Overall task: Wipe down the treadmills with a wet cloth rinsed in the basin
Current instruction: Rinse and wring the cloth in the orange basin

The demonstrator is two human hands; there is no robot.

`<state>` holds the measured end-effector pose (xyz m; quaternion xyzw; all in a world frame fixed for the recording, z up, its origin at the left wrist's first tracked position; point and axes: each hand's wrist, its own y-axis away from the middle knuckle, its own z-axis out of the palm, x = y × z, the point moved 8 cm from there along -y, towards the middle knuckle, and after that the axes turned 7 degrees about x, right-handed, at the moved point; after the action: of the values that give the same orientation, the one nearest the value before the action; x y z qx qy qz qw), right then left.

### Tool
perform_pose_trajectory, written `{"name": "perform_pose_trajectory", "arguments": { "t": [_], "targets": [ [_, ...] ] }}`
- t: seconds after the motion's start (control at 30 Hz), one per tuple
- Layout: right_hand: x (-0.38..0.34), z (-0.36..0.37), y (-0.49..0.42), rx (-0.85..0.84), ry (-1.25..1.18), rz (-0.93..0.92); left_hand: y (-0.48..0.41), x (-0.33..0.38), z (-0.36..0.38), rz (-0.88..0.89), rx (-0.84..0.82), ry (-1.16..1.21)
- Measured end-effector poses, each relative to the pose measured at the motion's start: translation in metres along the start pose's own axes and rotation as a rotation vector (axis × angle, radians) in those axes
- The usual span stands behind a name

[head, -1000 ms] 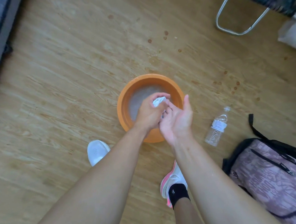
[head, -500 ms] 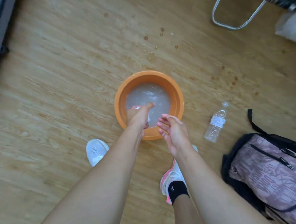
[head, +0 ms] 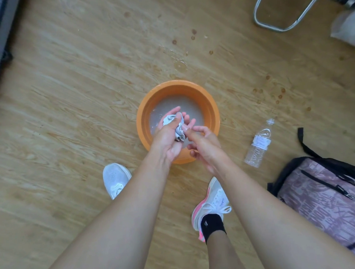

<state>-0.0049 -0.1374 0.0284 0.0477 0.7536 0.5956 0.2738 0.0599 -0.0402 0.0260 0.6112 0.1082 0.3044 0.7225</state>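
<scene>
Basin: round orange plastic basin point(head: 212, 110) on the pale wooden floor point(head: 67, 99), mid-view, holding cloudy water.
Cloth: crumpled white-and-grey wet cloth point(head: 174, 125) bunched above the water, toward the basin's 7 o'clock side.
Left hand: left hand point(head: 166, 140) wraps the cloth, thumb over the top, fingers underneath.
Right hand: right hand point(head: 204, 145) sits at 4 o'clock of the left, fingers curled, pinching the cloth's right edge; the hands are together.
Bottle: clear plastic water bottle point(head: 259, 145) lies at 3 o'clock of the basin, apart from it.
Bag: pink patterned bag with black trim point(head: 330, 204) at 4 o'clock, beyond the bottle.
Shoes: white trainer point(head: 115, 179) at 7 o'clock; pink-soled white trainer point(head: 214, 202) at 5 o'clock.
Drops: brown wet spots point(head: 193, 33) at 12 o'clock.
</scene>
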Motion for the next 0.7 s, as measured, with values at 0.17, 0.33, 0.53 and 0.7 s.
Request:
{"name": "perform_pose_trajectory", "arguments": {
  "t": [0.17,0.33,0.53,0.7],
  "targets": [
    [-0.012,0.016,0.01,-0.147,0.046,-0.06,0.012,-0.008,0.01,-0.119,0.027,0.088],
    [-0.027,0.018,0.013,0.069,0.205,-0.326,0.012,-0.016,-0.001,-0.097,0.038,0.145],
    [-0.018,0.022,0.016,-0.199,0.049,-0.066,-0.011,0.01,-0.035,0.002,0.229,-0.064],
    [-0.018,-0.015,0.0,-0.083,-0.054,-0.021,-0.015,0.015,-0.041,-0.125,0.317,-0.521]
  ]
}}
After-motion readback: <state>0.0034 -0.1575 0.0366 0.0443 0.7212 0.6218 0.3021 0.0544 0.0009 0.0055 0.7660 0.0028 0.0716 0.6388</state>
